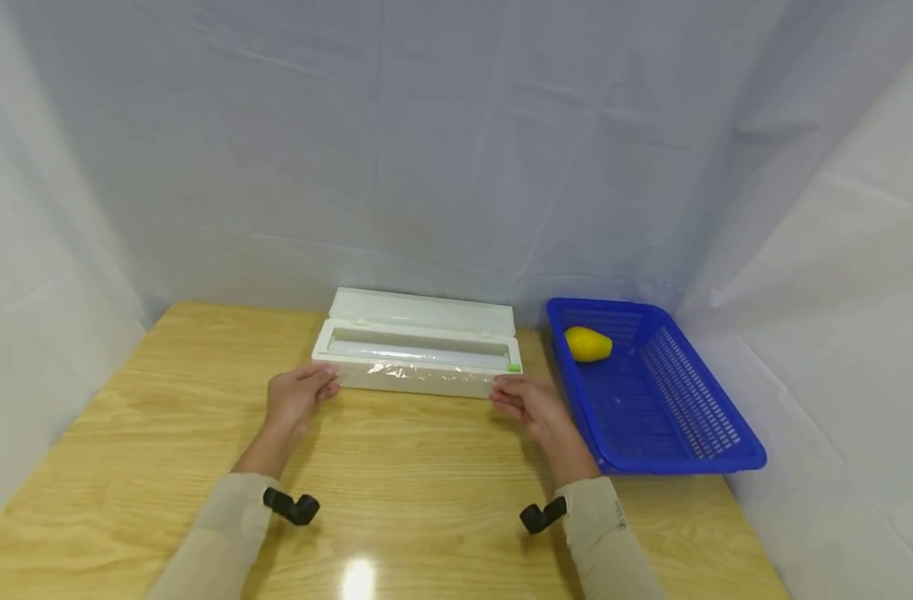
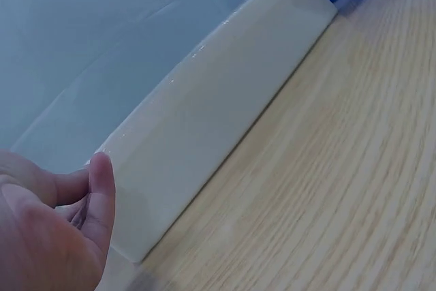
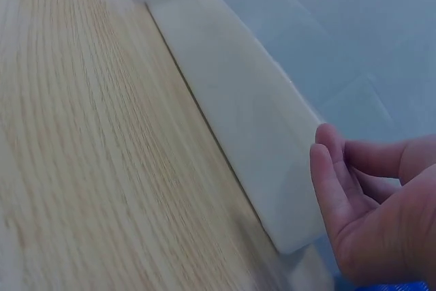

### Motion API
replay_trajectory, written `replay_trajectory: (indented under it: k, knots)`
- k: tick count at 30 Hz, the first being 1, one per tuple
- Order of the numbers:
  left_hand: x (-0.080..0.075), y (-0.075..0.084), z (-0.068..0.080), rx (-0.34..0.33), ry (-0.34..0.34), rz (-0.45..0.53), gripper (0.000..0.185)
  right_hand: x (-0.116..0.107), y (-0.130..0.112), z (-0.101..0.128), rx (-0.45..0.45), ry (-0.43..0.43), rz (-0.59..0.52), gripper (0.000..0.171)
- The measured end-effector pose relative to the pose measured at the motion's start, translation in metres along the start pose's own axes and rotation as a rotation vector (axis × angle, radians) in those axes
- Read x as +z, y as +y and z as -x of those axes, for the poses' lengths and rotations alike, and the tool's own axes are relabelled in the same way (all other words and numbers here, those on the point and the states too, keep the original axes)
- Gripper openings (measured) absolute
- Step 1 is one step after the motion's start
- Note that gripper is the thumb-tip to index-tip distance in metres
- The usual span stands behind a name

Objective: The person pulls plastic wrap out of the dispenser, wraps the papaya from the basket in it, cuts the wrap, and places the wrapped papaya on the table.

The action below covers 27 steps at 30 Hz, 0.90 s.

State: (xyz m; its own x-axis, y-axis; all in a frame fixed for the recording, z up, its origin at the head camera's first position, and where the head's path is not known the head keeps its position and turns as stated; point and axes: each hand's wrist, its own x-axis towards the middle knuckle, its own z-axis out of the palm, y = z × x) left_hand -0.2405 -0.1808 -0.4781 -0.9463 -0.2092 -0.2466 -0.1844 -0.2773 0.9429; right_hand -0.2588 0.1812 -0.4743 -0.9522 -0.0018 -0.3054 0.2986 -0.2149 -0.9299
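A white cling film dispenser (image 1: 318, 344) stands near the back of the table, its lid (image 1: 426, 310) raised at the rear and a roll (image 1: 418, 352) lying inside. Clear, shiny cling film (image 1: 396, 371) stretches over the front edge of the box. At the front left corner my left hand (image 1: 294, 402) pinches the film between thumb and fingers. My right hand (image 1: 529, 404) pinches it likewise at the front right corner, just below a small green slider (image 1: 514, 367). Both wrist views show the plain front wall (image 2: 197, 120) of the dispenser between the hands.
To the right stands a blue plastic basket (image 1: 681, 462) with perforated sides, holding a yellow fruit (image 1: 589, 344) at its back left. Pale sheeting (image 1: 441, 150) hangs behind and on both sides of the wooden table (image 1: 411, 483).
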Motion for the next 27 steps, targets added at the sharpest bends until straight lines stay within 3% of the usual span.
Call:
replay_trajectory:
  k: [4, 10, 15, 27]
  knots:
    - [-0.006, 0.003, -0.001, -0.034, -0.072, 0.018, 0.032, 0.000, -0.002, -0.002, -0.006, 0.006, 0.004, 0.016]
    - [-0.012, 0.010, -0.002, 0.042, -0.173, -0.174, 0.042, 0.002, -0.009, -0.006, -0.057, 0.012, -0.038, 0.028]
    - [-0.010, 0.017, -0.002, 0.086, -0.181, -0.274, 0.043, 0.003, -0.014, -0.008, -0.069, 0.001, -0.064, 0.031]
    - [-0.008, 0.031, -0.005, 0.115, -0.171, -0.332, 0.043, 0.010, -0.028, -0.011, -0.076, -0.005, -0.112, 0.029]
